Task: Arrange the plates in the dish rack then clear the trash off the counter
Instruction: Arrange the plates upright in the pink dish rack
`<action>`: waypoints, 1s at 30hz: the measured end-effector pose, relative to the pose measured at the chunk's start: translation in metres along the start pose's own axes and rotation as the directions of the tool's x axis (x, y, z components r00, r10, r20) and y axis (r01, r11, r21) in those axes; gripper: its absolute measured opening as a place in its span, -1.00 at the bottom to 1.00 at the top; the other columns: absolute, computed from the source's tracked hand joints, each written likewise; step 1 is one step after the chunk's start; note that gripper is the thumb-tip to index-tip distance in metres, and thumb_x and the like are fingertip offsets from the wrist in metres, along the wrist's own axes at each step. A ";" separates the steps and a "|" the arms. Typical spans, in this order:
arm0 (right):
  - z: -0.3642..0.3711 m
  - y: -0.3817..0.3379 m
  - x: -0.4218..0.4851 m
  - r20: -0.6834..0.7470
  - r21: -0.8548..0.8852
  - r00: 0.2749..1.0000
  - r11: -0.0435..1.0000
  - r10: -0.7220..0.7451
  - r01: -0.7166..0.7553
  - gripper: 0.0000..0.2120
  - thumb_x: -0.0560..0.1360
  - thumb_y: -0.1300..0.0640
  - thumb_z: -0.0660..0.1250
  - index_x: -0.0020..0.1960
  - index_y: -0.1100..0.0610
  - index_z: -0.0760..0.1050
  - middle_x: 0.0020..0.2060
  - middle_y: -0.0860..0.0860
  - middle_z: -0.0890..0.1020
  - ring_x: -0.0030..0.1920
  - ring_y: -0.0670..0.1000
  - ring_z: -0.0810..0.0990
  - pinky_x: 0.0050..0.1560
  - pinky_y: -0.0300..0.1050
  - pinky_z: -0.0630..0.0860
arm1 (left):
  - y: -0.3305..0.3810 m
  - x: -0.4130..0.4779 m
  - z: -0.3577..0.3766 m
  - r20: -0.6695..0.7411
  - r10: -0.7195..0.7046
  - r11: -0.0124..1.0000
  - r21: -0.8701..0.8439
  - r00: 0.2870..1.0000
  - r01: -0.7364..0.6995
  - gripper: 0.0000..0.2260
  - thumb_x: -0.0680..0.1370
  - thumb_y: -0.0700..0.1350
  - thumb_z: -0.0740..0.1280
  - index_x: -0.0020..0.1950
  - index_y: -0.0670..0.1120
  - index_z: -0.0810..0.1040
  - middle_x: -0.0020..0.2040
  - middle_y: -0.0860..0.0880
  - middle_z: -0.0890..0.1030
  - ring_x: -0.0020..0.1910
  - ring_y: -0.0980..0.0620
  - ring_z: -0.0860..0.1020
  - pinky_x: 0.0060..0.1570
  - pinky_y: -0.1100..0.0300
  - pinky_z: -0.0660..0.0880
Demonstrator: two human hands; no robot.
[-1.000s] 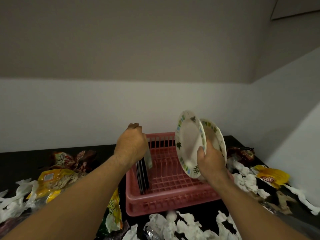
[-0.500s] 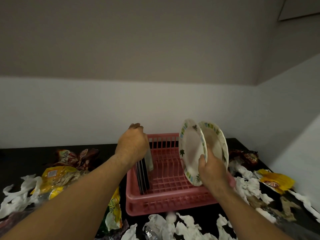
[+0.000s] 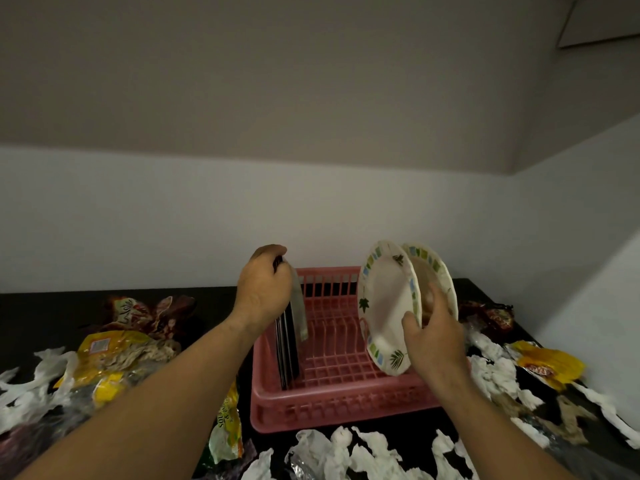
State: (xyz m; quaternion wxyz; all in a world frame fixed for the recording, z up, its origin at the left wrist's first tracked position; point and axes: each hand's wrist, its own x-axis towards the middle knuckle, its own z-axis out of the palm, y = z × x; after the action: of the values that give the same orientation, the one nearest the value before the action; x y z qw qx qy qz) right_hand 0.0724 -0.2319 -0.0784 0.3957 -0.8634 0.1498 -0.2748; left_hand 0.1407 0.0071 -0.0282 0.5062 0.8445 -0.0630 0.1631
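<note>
L hand [image 3: 263, 289] same as 1 s ago: fingers curled over top edge of dark plates [image 3: 289, 351], upright in left slots of pink dish rack [image 3: 339, 407]. R hand [image 3: 433, 336] pinches two leaf-pattern plates [image 3: 384, 306], now slightly lower, above rack's right side. Crumpled tissue [image 3: 491, 372], yellow wrapper [image 3: 104, 355] on black bench [image 3: 52, 306].

Single wide-angle view from the person's head, facing forward and slightly downward across the black countertop [image 3: 52, 308] toward a pale grey-and-white wall [image 3: 138, 220]. The pink slatted plastic dish rack [image 3: 341, 415] lies near, low and centred in frame.
</note>
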 end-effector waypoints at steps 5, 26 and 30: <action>-0.004 -0.038 0.004 -0.113 -0.164 0.907 0.908 -0.407 0.386 -0.46 0.56 0.07 0.30 0.50 0.08 0.27 0.49 0.02 0.29 0.50 0.01 0.24 0.40 -0.07 0.31 | -0.002 0.006 -0.001 0.030 -0.024 0.995 -0.091 0.999 0.027 -0.66 0.61 -0.18 0.22 0.40 -0.07 0.42 0.34 -0.01 0.45 0.18 0.14 0.40 0.11 0.30 0.36; 0.082 -0.097 -0.041 0.498 0.006 0.851 0.981 -0.170 0.193 -0.52 0.60 0.04 0.13 0.49 -0.05 0.13 -0.23 0.06 0.61 -0.29 0.08 0.60 -0.35 -0.05 0.49 | -0.003 0.008 -0.012 0.222 0.032 0.978 0.196 0.975 -0.077 -0.63 0.67 -0.11 0.09 0.47 -0.08 0.36 0.49 -0.02 0.26 0.43 0.03 0.28 0.36 0.30 0.15; 0.080 -0.108 -0.036 0.495 -0.071 0.842 0.956 -0.214 0.284 -0.54 0.63 0.10 0.08 0.51 0.04 0.11 -0.23 0.10 0.58 -0.29 0.11 0.58 -0.36 -0.07 0.44 | 0.003 0.000 -0.012 0.218 0.080 0.963 0.234 0.973 -0.131 -0.67 0.66 -0.12 0.04 0.35 -0.11 0.45 0.33 -0.10 0.45 0.39 -0.06 0.34 0.45 -0.04 0.20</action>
State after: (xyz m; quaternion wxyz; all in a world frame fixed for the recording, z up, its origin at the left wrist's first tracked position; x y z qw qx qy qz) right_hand 0.0950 -0.0974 -0.0516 0.3191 -0.9423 -0.0481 -0.0891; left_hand 0.1374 0.0163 -0.0206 0.3784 0.9087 -0.1395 0.1079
